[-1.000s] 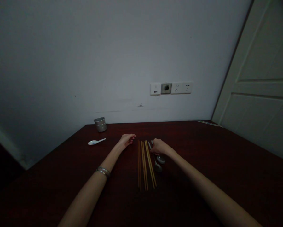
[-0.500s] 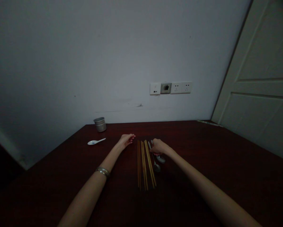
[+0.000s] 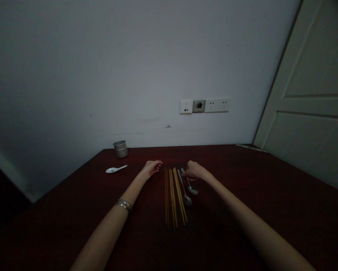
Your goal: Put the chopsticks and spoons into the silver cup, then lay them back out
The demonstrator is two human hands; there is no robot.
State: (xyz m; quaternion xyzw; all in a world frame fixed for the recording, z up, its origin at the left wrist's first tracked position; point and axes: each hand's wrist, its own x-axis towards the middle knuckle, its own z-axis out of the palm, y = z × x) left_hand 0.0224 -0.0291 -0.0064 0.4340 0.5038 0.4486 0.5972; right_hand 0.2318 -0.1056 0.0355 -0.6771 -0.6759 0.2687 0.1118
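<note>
My left hand [image 3: 152,168] rests on its side left of the chopsticks, fingers loosely curled and partly apart, holding nothing. Several wooden chopsticks [image 3: 172,197] lie side by side, pointing away from me, the leftmost pair darker. Right of them is a long-handled metal spoon [image 3: 187,201], bowl toward me. Beside it lies a shorter metal spoon [image 3: 193,191]. My right hand [image 3: 195,171] is over this spoon's handle, thumb and bent fingers closed at it; the hand covers part of the handle, and the exact finger contact is hard to see.
A white ceramic spoon [image 3: 111,170] lies on the left of the dark red table [image 3: 228,162]. Behind it a metal cup [image 3: 121,149] stands near the wall [image 3: 146,67]. Sockets [image 3: 216,105] are on the wall, and a pale door [image 3: 312,94] is at the right.
My right hand has shifted slightly right and back, uncovering more of both metal spoons. The spoons and chopsticks lie nearly as before. My left hand has stayed in place.
</note>
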